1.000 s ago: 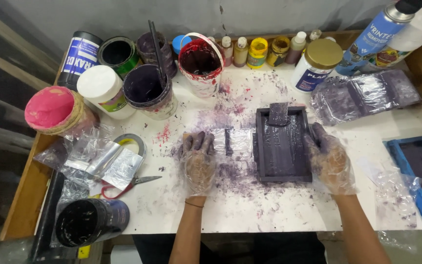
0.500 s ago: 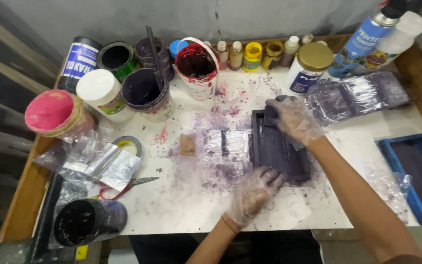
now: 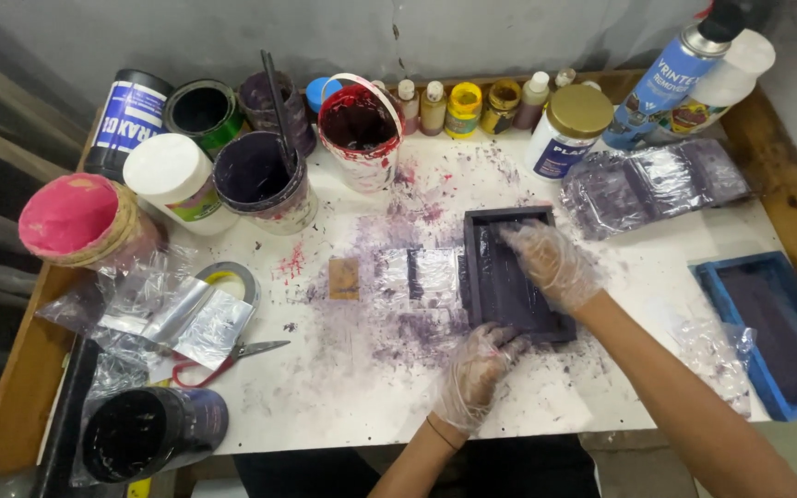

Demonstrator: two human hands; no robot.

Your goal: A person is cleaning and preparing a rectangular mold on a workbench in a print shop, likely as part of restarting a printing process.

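A dark purple rectangular frame point(image 3: 495, 277) lies flat on the stained white table point(image 3: 343, 406). My left hand point(image 3: 477, 369), in a clear plastic glove, grips the frame's near edge. My right hand point(image 3: 551, 263), gloved too, rests with fingers spread inside the frame near its far right corner. Just left of the frame lie two shiny foil squares point(image 3: 422, 272) and a small tan block point(image 3: 344, 278).
Paint pots, tubs and small bottles line the table's back, among them a red-stained bucket point(image 3: 358, 129) and a purple pot with a stick point(image 3: 258, 175). Scissors point(image 3: 223, 360), a tape roll point(image 3: 232, 277) and foil sit left. A blue frame point(image 3: 767, 332) lies right, purple plastic sheets point(image 3: 657, 184) behind.
My left hand has come off the foil squares and moved right to the frame's near edge. My right hand has moved from the frame's right side to its far corner.
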